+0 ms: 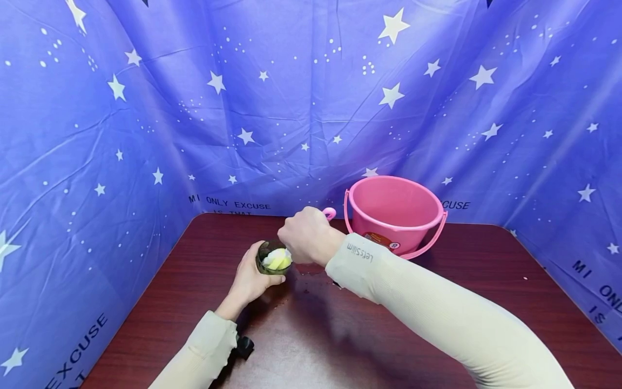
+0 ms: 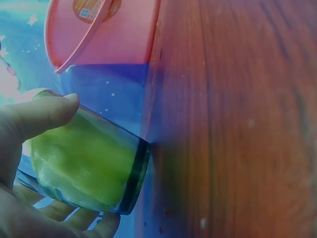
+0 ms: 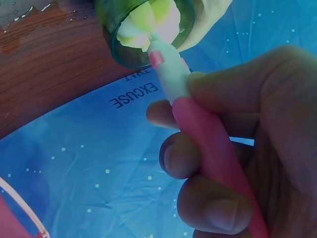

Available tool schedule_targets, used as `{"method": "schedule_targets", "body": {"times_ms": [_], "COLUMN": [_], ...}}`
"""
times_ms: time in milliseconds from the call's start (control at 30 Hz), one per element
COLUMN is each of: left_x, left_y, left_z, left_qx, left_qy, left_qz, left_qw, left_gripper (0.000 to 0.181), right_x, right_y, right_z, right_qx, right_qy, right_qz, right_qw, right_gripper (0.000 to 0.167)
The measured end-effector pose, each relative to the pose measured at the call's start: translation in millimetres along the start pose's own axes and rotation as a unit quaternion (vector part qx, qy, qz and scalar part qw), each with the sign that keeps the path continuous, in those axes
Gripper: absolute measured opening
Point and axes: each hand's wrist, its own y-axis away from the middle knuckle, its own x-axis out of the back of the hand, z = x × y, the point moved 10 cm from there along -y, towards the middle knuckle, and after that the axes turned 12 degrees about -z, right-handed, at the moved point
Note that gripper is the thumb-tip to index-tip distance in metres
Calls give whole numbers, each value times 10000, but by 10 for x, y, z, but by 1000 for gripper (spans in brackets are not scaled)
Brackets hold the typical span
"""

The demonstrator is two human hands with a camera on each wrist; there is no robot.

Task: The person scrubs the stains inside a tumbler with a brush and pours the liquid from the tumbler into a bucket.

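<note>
My left hand (image 1: 250,278) holds a green see-through glass (image 2: 134,178), thumb on one side and fingers round the other. The glass is tilted; whether its base touches the table I cannot tell. Inside it sits the yellow and white sponge head (image 1: 278,260) of a cup brush. My right hand (image 1: 311,235) grips that brush by its pink handle (image 3: 208,131), with the thumb near the white neck (image 3: 171,74). A pink hanging loop (image 1: 330,213) sticks out behind the right hand.
A pink bucket (image 1: 396,202) with its handle lowered stands at the back right of the dark red wooden table (image 1: 437,324). Water drops (image 3: 39,20) lie on the wood near the glass. Blue star-printed cloth (image 1: 311,108) surrounds the table on the back and sides.
</note>
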Motion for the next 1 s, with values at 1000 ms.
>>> {"method": "schedule_targets", "body": {"times_ms": [1000], "left_x": [-57], "left_y": [7], "left_z": [-68], "left_qx": [283], "left_qy": [869], "left_qz": [-172], "left_qw": [9957], "left_gripper": [85], "right_x": [117], "right_y": [-16], "right_z": [-161], "right_qx": [102], "right_qy": [686], "right_qz": [562], "right_qw": [9960], "right_gripper": [9]}}
